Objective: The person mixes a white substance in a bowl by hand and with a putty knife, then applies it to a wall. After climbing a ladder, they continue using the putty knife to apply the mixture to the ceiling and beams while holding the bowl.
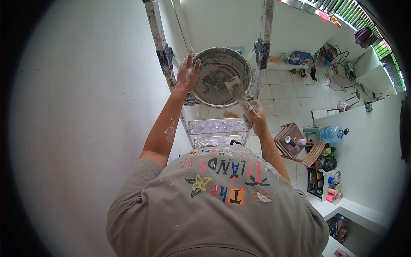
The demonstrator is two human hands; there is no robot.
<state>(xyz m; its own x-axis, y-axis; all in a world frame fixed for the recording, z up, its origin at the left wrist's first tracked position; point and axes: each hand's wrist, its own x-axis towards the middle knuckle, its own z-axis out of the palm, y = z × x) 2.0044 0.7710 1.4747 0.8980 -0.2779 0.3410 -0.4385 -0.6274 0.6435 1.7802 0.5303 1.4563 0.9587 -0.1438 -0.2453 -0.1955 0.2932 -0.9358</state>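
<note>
A round bucket [209, 103] smeared with wet white-grey paste stands between the rails of a paint-spattered ladder [218, 125]. My left hand [187, 76] grips the bucket's left rim, thumb toward the inside and fingers along the outer side. White smears mark that hand and forearm. In my right hand [255, 116], closed round its handle, is a putty knife [236, 88]. Its coated blade points up and left over the bucket's near right rim. Paste clings to the bucket's inner wall and bottom.
A bare white wall [81, 128] rises close on my left. Far below, a tiled floor [284, 92] holds a brown wooden chair [291, 139], a green stool [312, 133] with a blue water jug [333, 134], and a blue box [300, 58]. A white ledge [355, 212] runs at lower right.
</note>
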